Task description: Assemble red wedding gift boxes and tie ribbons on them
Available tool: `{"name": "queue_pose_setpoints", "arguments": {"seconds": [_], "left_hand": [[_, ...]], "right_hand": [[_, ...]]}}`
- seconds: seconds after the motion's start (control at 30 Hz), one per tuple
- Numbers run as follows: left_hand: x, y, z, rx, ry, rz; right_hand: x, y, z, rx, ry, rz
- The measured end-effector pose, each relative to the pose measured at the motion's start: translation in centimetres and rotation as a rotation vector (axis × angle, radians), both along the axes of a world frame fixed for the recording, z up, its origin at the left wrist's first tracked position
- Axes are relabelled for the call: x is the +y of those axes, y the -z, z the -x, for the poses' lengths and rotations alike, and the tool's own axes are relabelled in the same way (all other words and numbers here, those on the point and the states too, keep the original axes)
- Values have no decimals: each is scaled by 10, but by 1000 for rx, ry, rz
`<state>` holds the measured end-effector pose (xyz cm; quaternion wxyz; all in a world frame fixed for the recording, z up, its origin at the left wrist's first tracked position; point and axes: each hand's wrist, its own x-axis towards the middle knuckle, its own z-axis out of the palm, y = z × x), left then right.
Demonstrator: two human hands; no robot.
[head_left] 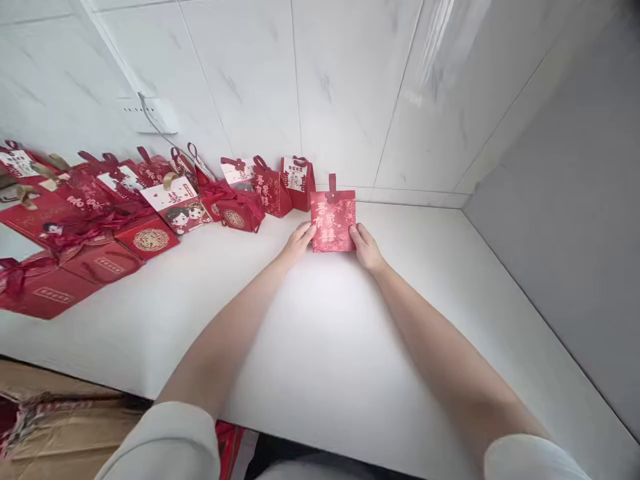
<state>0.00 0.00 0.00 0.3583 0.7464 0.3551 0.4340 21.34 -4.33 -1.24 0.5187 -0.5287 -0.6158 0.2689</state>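
A red gift box [333, 223] with pale gold characters and a dark red ribbon loop on top stands upright on the white counter, near the wall. My left hand [299, 240] grips its left side, the thumb on the front face. On the opposite side my right hand [367, 245] holds the right edge, thumb also in front. The fingers behind the box are hidden. Just left of it stands another red gift box [297, 183] with a white printed flap, and beside that a red box [273, 191] with gold lettering.
Several red gift boxes with ribbons crowd the counter's left side, among them a box with a gold round emblem [150, 239]. A wall socket [150, 117] with a cable is behind them. A grey panel [560, 220] bounds the right. Cardboard [75, 427] lies below the front edge.
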Motion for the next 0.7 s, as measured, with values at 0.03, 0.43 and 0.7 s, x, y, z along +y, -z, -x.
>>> {"name": "queue_pose_setpoints", "arguments": {"seconds": [0.03,0.43,0.7], "left_hand": [[1,1,2,-1,10,9],[-21,-7,5,239,-76,-160],[-41,-15,-11,773,-199,-457]], "right_hand": [[0,0,0,-1,-1,1],[-2,5,1,-107,198,-7],[-28,-19,16,-485,148,-117]]}}
